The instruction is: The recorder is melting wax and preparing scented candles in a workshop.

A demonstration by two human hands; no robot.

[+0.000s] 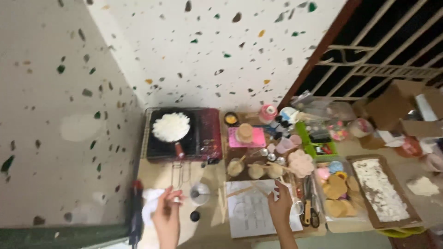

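Observation:
My left hand [167,210] is closed on a crumpled white cloth or tissue [150,203] just in front of a small metal cup [200,192]. Spread open, my right hand [280,203] rests over a white sheet of paper [251,214] on a board. Behind the left hand, a small pan holding a white round mass [171,127] sits on a dark portable stove [182,133], its red handle [178,150] pointing toward me.
Small bowls [256,170], a pink tray with a tan piece [246,134], pink jars [268,112], scissors [314,213], a tray of tan round shapes [337,191] and a long tray of white powder [380,191] crowd the low table. Cardboard boxes [397,103] and a metal grille [383,46] stand at right.

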